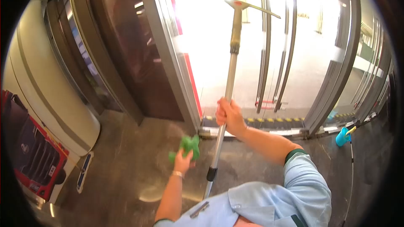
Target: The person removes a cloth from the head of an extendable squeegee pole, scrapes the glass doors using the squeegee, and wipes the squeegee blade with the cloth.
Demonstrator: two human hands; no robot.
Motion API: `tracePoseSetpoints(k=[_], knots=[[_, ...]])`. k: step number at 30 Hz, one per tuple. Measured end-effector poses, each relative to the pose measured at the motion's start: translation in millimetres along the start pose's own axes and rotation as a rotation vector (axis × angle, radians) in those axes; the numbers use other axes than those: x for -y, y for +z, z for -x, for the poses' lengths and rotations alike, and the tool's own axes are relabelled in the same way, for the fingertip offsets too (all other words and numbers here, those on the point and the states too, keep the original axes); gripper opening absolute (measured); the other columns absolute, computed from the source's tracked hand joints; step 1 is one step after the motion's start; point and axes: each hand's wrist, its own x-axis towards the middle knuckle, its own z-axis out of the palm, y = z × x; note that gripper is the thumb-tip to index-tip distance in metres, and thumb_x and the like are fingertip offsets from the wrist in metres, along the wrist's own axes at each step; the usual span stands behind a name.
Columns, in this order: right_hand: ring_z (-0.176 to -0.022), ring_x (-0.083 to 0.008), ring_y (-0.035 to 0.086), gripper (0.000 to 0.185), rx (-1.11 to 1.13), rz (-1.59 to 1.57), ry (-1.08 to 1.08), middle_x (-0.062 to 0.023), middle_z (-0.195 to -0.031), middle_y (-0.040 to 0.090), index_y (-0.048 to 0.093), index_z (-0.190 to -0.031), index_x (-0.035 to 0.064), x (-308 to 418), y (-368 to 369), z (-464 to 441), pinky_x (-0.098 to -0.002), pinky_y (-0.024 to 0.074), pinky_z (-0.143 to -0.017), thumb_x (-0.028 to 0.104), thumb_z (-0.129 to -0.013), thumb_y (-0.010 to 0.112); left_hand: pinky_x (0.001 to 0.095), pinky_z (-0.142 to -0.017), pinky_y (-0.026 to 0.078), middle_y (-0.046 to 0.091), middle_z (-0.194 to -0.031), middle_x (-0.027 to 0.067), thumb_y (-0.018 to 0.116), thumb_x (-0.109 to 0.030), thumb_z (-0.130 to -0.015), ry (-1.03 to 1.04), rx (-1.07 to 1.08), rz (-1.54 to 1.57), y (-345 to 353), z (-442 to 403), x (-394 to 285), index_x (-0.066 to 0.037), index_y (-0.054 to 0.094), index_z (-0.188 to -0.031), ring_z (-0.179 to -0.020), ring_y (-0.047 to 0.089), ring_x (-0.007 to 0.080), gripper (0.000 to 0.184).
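My right hand (230,117) is wrapped round the silver pole of a window squeegee (231,73). The pole stands at a slant before my body, and its head with the long blade is up in front of the bright glass door (219,67). Lower and to the left, my left hand (184,161) grips a crumpled green cloth (190,144), held out above the dark floor. The cloth and the fingers on it are a little blurred. The pole's lower end is hidden by my shirt.
Long door handles (264,59) and metal frames are ahead. At right, a light blue bucket (343,137) stands on the floor (126,151), with a yellow-ended tool and thin pole at it. A rounded cream column (50,80) and a red-and-black vehicle picture (33,151) are at left.
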Motion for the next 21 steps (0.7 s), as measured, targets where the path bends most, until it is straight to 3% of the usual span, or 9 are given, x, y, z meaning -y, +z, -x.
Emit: tracePoseSetpoints(k=[4, 5, 6, 7, 8, 9, 11, 15, 21], knots=[[-0.045, -0.0065, 0.032, 0.021, 0.006, 0.041, -0.207, 0.0024, -0.061, 0.036, 0.045, -0.093, 0.0079, 100.3, 34.0, -65.6, -0.0247, 0.0262, -0.038, 0.024, -0.089, 0.058, 0.0372, -0.053, 0.059, 0.062, -0.104, 0.012, 0.061, -0.012, -0.088, -0.124, 0.085, 0.111, -15.9, 30.2, 109.3, -0.004, 0.052, -0.118, -0.076, 0.067, 0.0258, 0.032], [-0.044, -0.0053, 0.03, 0.022, -0.005, 0.073, -0.266, 0.0032, -0.06, 0.034, 0.044, -0.093, 0.0072, 123.1, 44.3, -78.2, -0.0236, 0.0257, -0.038, 0.023, -0.088, 0.058, 0.0391, -0.054, 0.06, 0.062, -0.102, 0.0121, 0.06, -0.011, -0.089, -0.082, 0.094, -0.004, -14.2, 38.7, 120.2, -0.004, 0.052, -0.115, -0.076, 0.067, 0.0265, 0.028], [-0.045, -0.0044, 0.028, 0.023, 0.011, 0.097, -0.301, 0.0038, -0.06, 0.032, 0.044, -0.093, 0.0062, 146.8, 52.3, -90.4, -0.0224, 0.0242, -0.038, 0.024, -0.088, 0.058, 0.043, -0.057, 0.061, 0.062, -0.102, 0.0134, 0.058, -0.01, -0.091, 0.154, 0.149, -0.24, -28.8, 10.0, 203.8, -0.004, 0.051, -0.114, -0.077, 0.067, 0.0279, 0.025], [-0.045, -0.004, 0.027, 0.023, -0.008, 0.126, -0.356, 0.0043, -0.061, 0.032, 0.044, -0.094, 0.0051, 168.3, 63.2, -98.5, -0.0218, 0.0231, -0.038, 0.023, -0.089, 0.057, 0.047, -0.061, 0.061, 0.062, -0.101, 0.0145, 0.054, -0.011, -0.093, -0.236, 0.14, 0.157, -2.3, 58.1, 114.3, -0.003, 0.05, -0.115, -0.076, 0.066, 0.0283, 0.024], [-0.045, -0.004, 0.028, 0.023, -0.005, 0.131, -0.396, 0.0042, -0.061, 0.032, 0.044, -0.093, 0.0042, 186.7, 66.7, -113.4, -0.0217, 0.0234, -0.038, 0.023, -0.088, 0.056, 0.0501, -0.062, 0.06, 0.062, -0.1, 0.0148, 0.053, -0.014, -0.095, -0.332, 0.181, 0.356, -5.6, 56.3, 116.1, -0.005, 0.049, -0.118, -0.072, 0.066, 0.0301, 0.025], [-0.045, -0.0044, 0.028, 0.022, -0.039, 0.169, -0.448, 0.0043, -0.06, 0.032, 0.045, -0.091, 0.0035, 205.2, 76.4, -119.2, -0.0218, 0.024, -0.038, 0.023, -0.089, 0.056, 0.0437, -0.064, 0.06, 0.063, -0.098, 0.0131, 0.054, -0.017, -0.095, -0.254, 0.191, 0.39, -3.4, 59.3, 112.1, -0.006, 0.053, -0.115, -0.068, 0.067, 0.0297, 0.023], [-0.045, -0.0048, 0.029, 0.022, -0.007, 0.2, -0.492, 0.0043, -0.06, 0.033, 0.046, -0.087, 0.0036, 240.4, 79.2, -139.8, -0.0218, 0.0242, -0.038, 0.023, -0.089, 0.056, 0.0528, -0.068, 0.059, 0.06, -0.107, 0.0202, 0.049, -0.015, -0.097, -0.003, 0.277, 0.235, -15.4, 29.0, 162.7, -0.01, 0.052, -0.118, -0.07, 0.065, 0.0395, 0.022], [-0.044, -0.0041, 0.029, 0.021, 0.016, 0.22, -0.535, 0.005, -0.059, 0.033, 0.046, -0.085, 0.0051, 293.9, 85.0, -161.2, -0.0212, 0.0239, -0.036, 0.024, -0.092, 0.053, 0.0423, -0.062, 0.056, 0.064, -0.094, 0.0167, 0.051, -0.018, -0.096, -0.218, 0.353, 0.605, -24.6, 42.5, 128.3, -0.009, 0.06, -0.104, -0.067, 0.065, 0.0299, 0.015], [-0.046, -0.0055, 0.033, 0.03, 0.055, 0.212, -0.631, 0.002, -0.062, 0.037, 0.045, -0.089, 0.0021, 334.2, 90.2, -181.7, -0.02, 0.0268, -0.037, 0.031, -0.095, 0.053, 0.0483, -0.096, 0.04, 0.07, -0.094, 0.0131, 0.07, -0.034, -0.08, 0.601, 0.377, -0.506, -20.9, 9.9, 149.2, -0.009, 0.068, -0.106, -0.089, 0.066, 0.0278, 0.036]])
